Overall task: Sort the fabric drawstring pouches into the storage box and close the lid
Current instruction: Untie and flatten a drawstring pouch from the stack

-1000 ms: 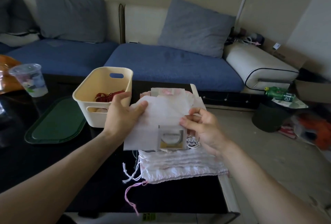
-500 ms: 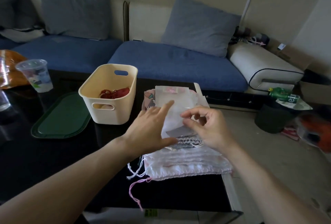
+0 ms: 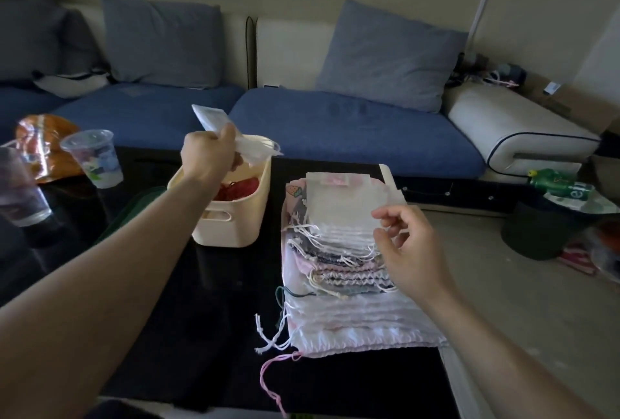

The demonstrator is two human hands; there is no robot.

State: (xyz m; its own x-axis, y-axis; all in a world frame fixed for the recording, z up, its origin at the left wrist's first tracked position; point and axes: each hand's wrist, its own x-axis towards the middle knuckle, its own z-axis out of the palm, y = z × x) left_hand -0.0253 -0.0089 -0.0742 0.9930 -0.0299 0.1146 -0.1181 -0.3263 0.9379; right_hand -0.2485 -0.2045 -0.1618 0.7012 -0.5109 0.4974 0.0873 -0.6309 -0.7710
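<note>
Pouch in hand: a thin white pouch [image 3: 218, 123], gripped in the left hand [image 3: 208, 157] just above the cream storage box [image 3: 248, 217].
Handling: probably light, limp, easily crumpled; best pinched at the gathered top.
Stack: soft layered pouches [image 3: 342, 251], ruffled edges, loose cords, on the dark glossy tabletop [image 3: 208, 334].
Right hand: the right hand [image 3: 409, 244] pinches the top pouch's edge.
Lid: the green lid [image 3: 147, 197] lies beside the box, mostly hidden.
</note>
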